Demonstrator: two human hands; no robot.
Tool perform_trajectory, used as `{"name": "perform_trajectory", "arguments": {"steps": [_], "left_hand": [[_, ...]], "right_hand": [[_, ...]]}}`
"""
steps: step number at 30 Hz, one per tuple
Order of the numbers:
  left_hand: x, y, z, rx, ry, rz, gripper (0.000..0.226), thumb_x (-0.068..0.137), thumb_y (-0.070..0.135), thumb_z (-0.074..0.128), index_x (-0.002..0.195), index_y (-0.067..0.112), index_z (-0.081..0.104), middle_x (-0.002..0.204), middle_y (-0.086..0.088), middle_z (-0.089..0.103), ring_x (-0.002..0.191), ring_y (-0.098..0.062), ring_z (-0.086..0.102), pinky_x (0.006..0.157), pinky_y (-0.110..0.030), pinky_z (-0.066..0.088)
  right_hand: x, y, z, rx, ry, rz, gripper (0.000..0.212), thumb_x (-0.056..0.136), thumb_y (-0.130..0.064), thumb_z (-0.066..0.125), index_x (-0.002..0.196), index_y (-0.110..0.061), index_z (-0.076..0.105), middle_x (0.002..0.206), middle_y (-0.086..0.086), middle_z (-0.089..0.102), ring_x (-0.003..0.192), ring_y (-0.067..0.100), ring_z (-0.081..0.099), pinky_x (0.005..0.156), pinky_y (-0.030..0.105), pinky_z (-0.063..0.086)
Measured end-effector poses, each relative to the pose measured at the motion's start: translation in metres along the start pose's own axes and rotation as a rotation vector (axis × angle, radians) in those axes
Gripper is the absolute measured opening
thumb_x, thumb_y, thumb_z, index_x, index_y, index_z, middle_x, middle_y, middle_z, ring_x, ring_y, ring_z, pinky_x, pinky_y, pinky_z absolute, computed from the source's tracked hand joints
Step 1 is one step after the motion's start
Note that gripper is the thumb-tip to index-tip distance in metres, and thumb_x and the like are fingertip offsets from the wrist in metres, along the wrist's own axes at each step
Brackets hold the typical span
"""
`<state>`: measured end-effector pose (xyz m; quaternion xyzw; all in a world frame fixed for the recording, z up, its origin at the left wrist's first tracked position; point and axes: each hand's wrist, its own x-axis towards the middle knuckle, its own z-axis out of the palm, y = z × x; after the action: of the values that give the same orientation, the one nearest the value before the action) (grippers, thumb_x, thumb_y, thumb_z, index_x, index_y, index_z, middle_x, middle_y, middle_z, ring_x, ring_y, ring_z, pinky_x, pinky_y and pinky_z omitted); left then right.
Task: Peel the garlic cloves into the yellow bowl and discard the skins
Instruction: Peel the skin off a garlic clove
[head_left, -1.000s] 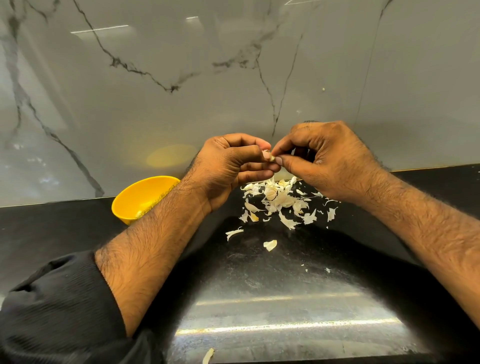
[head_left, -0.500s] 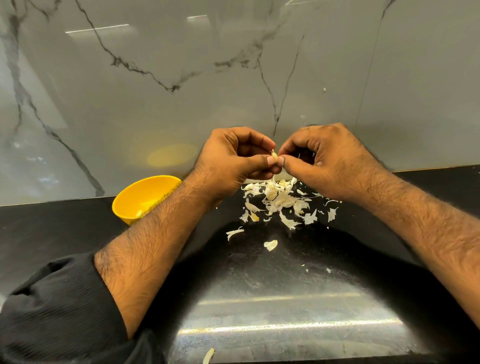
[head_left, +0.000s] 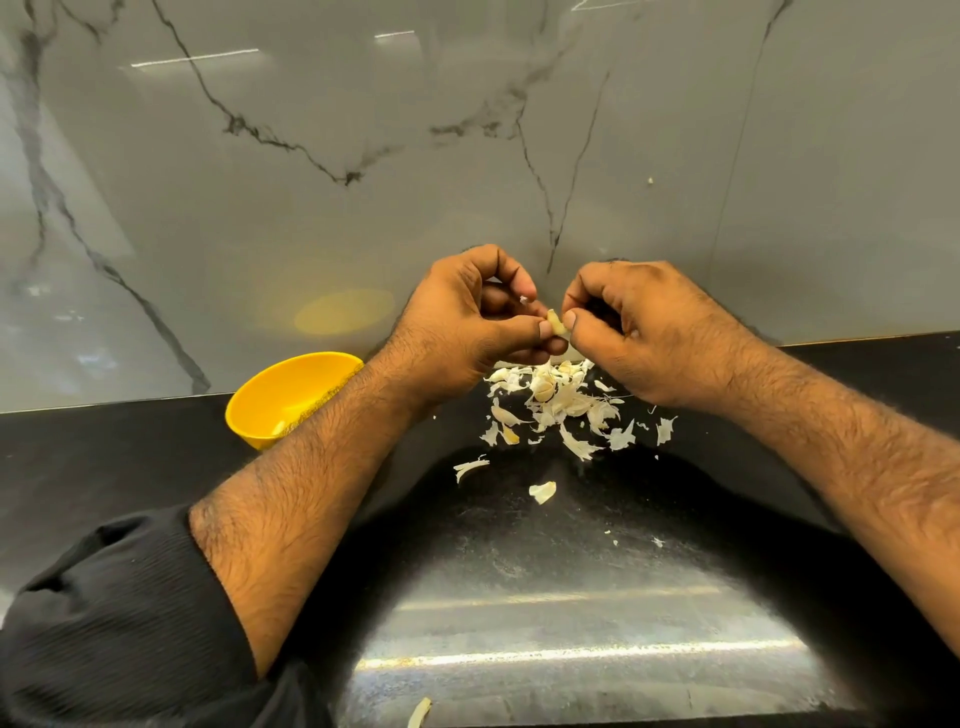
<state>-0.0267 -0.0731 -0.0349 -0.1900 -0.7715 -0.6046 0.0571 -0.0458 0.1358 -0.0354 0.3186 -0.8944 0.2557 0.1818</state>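
Both the left hand (head_left: 467, 322) and right hand (head_left: 639, 332) pinch one garlic clove (head_left: 556, 322) between their fingertips, above the skins (head_left: 556, 400); the yellow bowl (head_left: 280, 397) sits beside the left wrist on the tabletop (head_left: 104, 457).

Two bare forearms, both hairy from wrist to elbow; no watch, ring or band visible on either. Left hand (head_left: 467, 322) and right hand (head_left: 644, 332) ungloved, fingers (head_left: 543, 328) with short nails. Black sleeve (head_left: 119, 623) on the left arm, finely ribbed fabric, bunched in soft folds and ended below the elbow with a loose rounded cuff; more of the same dark cloth along the bottom left edge. Right arm bare as far as the frame edge; no sleeve seen there.
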Motion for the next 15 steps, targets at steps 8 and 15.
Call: {"name": "perform_trajectory", "arguments": {"steps": [8,15], "left_hand": [[-0.001,0.003,-0.006,-0.21,-0.014,-0.045,0.036,0.093,-0.009,0.071,0.125,0.002,0.06,0.107,-0.028,0.076,0.098,-0.04,0.078,0.086,-0.043,0.065],[-0.001,0.002,-0.006,-0.342,0.04,-0.121,0.022,0.097,-0.002,0.067,0.119,-0.003,0.071,0.102,-0.02,0.079,0.094,-0.029,0.079,0.08,-0.031,0.065]], "right_hand": [[-0.001,0.004,-0.01,0.087,0.045,0.105,0.008,0.101,-0.026,0.061,0.094,-0.024,0.065,0.08,-0.005,0.065,0.07,0.012,0.063,0.061,0.026,0.051],[-0.001,0.008,-0.016,0.131,-0.06,0.142,0.024,0.093,-0.005,0.065,0.093,-0.028,0.073,0.08,-0.018,0.07,0.067,0.0,0.064,0.064,0.021,0.053]]}}
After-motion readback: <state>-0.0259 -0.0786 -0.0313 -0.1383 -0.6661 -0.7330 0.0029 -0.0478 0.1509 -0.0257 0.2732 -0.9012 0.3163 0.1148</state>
